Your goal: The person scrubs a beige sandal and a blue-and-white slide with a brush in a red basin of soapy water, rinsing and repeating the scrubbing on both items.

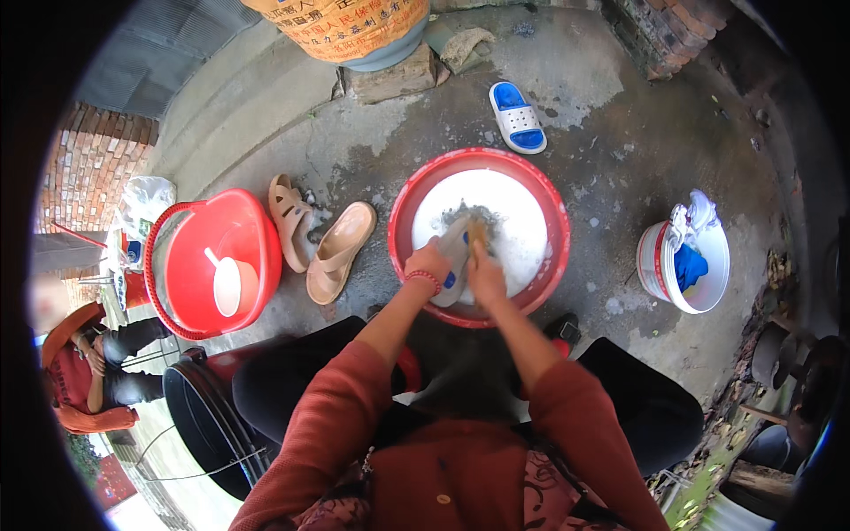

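Before me stands a red plastic basin (396, 232) filled with white suds, greyish near the middle. Over the suds, my left hand (428, 262) grips a white-and-blue slide sandal (452, 264); a red beaded bracelet circles that wrist. My right hand (486, 275) is closed around a brush (477, 237), slightly blurred, which lies against or close beside the sandal. Which face of the sandal meets the brush I cannot tell. A similar white slide with a blue footbed (518, 118) lies on the wet concrete just beyond the basin.
Two tan sandals (340, 252) lie left of the basin, beside a red handled tub (265, 265) with a white dipper (228, 287). A white bucket (714, 282) holding cloths stands right. A large wrapped container (352, 30) is at the back. Another person (83, 372) sits far left, near a black bucket (199, 425).
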### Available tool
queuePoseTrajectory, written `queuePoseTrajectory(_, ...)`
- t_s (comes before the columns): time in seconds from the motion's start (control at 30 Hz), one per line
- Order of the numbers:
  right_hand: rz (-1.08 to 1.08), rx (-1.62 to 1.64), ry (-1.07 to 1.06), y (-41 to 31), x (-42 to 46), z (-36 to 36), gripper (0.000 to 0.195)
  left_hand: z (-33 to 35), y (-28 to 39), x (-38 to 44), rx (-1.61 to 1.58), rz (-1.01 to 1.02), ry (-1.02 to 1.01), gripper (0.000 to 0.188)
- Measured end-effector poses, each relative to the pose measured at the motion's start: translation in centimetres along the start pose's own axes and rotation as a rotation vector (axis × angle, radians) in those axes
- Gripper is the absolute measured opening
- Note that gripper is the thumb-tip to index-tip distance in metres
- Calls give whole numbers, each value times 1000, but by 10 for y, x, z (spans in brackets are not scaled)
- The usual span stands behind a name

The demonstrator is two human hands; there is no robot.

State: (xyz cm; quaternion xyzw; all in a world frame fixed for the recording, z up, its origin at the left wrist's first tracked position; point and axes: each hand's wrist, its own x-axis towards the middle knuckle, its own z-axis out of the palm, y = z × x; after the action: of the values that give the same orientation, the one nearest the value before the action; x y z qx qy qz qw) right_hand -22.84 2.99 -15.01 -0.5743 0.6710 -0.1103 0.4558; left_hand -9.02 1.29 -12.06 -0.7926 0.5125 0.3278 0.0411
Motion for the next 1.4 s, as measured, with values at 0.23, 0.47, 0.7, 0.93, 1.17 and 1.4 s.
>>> queuePoseTrajectory(0.23,-8,-73,-35,9,7,13,48,1,-17,10,-49,6,-112,43)
queuePoseTrajectory(0.47,-163,-56,-29,-8,-28,19,51,-7,-13,5,-69,-76,-37,46)
queuePoseTrajectory(0.7,23,-105,64,20,42,12,47,7,-6,11,-86,-14,-40,56)
queuePoseTrajectory(0.93,-21,-131,-62,6,-30,5,50,1,-19,10,-155,-82,-78,55)
queuePoseTrajectory(1.17,-4,-73,-86,-6,-39,9,51,8,-48,44,-269,-38,-87,61)
queuePoseTrajectory(1.4,66,-40,6,10,6,7,51,0,-28,38,-302,-35,-155,59)
